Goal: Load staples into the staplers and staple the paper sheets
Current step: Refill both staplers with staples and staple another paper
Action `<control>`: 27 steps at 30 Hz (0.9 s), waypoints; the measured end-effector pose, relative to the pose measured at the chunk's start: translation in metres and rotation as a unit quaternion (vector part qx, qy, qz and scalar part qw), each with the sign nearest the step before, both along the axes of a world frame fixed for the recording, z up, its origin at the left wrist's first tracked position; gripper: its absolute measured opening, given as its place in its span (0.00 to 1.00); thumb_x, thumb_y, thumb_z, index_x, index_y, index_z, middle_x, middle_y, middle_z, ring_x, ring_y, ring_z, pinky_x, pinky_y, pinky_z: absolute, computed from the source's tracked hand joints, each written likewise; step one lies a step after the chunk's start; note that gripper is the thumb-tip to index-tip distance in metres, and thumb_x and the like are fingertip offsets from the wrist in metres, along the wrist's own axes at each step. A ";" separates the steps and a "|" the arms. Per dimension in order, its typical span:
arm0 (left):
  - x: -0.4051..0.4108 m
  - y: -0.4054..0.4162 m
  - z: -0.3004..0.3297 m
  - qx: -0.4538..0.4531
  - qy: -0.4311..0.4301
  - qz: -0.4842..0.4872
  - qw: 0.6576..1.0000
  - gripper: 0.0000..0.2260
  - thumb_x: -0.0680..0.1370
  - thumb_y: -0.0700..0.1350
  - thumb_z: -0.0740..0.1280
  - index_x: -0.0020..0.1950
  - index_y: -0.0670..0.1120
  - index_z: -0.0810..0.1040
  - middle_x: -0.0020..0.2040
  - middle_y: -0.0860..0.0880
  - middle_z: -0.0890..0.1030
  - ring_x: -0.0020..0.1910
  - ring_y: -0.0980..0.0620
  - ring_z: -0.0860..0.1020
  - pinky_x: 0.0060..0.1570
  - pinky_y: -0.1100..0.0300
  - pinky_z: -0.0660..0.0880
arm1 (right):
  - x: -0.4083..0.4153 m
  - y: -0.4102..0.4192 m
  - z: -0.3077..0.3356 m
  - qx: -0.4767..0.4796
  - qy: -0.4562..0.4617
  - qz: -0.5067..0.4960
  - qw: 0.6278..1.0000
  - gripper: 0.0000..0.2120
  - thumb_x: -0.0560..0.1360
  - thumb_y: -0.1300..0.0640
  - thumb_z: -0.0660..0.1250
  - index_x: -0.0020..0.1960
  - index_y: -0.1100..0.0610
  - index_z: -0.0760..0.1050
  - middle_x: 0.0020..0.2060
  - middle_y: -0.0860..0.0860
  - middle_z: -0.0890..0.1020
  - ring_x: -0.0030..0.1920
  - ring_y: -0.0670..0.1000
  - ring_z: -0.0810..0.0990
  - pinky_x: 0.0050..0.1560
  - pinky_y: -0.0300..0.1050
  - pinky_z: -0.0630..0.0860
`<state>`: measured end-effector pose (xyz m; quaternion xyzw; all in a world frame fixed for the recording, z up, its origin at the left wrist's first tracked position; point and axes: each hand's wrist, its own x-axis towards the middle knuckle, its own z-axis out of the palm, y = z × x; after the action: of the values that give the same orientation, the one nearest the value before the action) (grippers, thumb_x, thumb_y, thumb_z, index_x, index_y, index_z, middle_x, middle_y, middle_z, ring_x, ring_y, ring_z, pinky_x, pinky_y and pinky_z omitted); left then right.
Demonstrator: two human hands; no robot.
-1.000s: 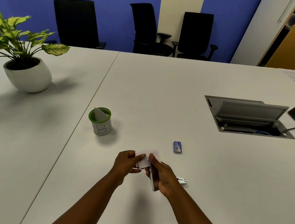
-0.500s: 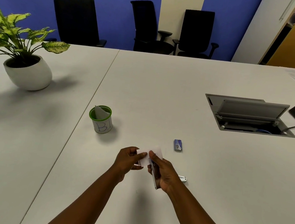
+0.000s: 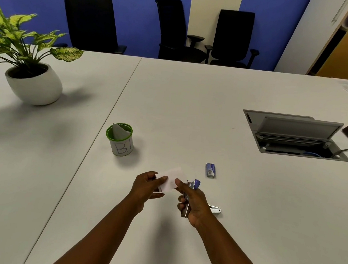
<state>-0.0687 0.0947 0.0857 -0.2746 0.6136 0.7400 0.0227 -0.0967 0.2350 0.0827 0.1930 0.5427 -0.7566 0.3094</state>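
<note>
My left hand pinches a small white paper sheet just above the table. My right hand grips a blue and silver stapler that points away from me, and its thumb rests on the sheet's right edge. The stapler's blue tip sits just right of the paper. A small blue staple box lies on the table beyond my right hand. A white staple remover peeks out from behind my right wrist.
A green-rimmed white cup marked "B1" holds folded paper at the left. A potted plant stands far left. An open cable hatch is sunk in the table at right. Black chairs line the far edge.
The stapler has come off the paper's edge and moved to the right, so its blue tip now shows. My left hand still holds the sheet.
</note>
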 end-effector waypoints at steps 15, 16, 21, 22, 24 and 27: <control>0.002 -0.005 -0.010 0.000 -0.041 -0.001 0.999 0.06 0.74 0.41 0.69 0.46 0.39 0.77 0.39 0.45 0.79 0.34 0.50 0.79 0.30 0.63 0.79 | -0.008 0.003 -0.007 0.046 0.042 0.019 0.998 0.04 0.73 0.58 0.67 0.48 0.57 0.74 0.35 0.51 0.75 0.30 0.46 0.69 0.25 0.36 0.67; 0.002 -0.008 -0.011 0.010 -0.046 0.014 0.999 0.04 0.74 0.41 0.69 0.44 0.40 0.77 0.38 0.45 0.79 0.34 0.49 0.79 0.30 0.63 0.79 | -0.008 0.004 -0.009 0.070 0.058 0.044 0.995 0.07 0.75 0.58 0.64 0.51 0.58 0.74 0.36 0.51 0.75 0.31 0.47 0.69 0.27 0.36 0.68; 0.002 -0.025 -0.013 0.046 -0.046 0.087 0.994 0.05 0.75 0.41 0.68 0.41 0.43 0.75 0.39 0.45 0.79 0.35 0.47 0.79 0.26 0.64 0.78 | 0.001 0.006 -0.029 0.348 0.336 0.258 0.836 0.19 0.74 0.57 0.67 0.64 0.55 0.70 0.49 0.53 0.72 0.50 0.53 0.75 0.46 0.34 0.67; 0.002 -0.028 -0.013 0.050 -0.045 0.098 0.993 0.05 0.75 0.41 0.68 0.41 0.43 0.74 0.39 0.45 0.78 0.35 0.47 0.78 0.25 0.65 0.78 | 0.003 0.007 -0.034 0.367 0.369 0.306 0.797 0.22 0.72 0.56 0.69 0.65 0.54 0.70 0.50 0.52 0.71 0.54 0.53 0.75 0.47 0.33 0.65; 0.003 -0.033 -0.014 0.053 -0.047 0.106 0.992 0.05 0.75 0.41 0.68 0.41 0.43 0.74 0.39 0.45 0.78 0.35 0.48 0.78 0.25 0.65 0.78 | 0.009 0.007 -0.042 0.369 0.399 0.376 0.751 0.26 0.68 0.56 0.73 0.65 0.52 0.71 0.52 0.53 0.74 0.56 0.52 0.75 0.49 0.34 0.67; 0.005 -0.037 -0.016 0.049 -0.053 0.102 0.992 0.05 0.74 0.42 0.69 0.40 0.42 0.75 0.39 0.45 0.79 0.35 0.48 0.78 0.25 0.65 0.78 | 0.015 0.002 -0.051 0.399 0.429 0.425 0.690 0.22 0.70 0.55 0.71 0.63 0.50 0.73 0.55 0.52 0.77 0.56 0.52 0.76 0.54 0.41 0.70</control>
<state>-0.0639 0.0576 0.0702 -0.3729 0.5436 0.7520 -0.0070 -0.0812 0.2368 0.0315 -0.2984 0.8912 -0.2572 0.2248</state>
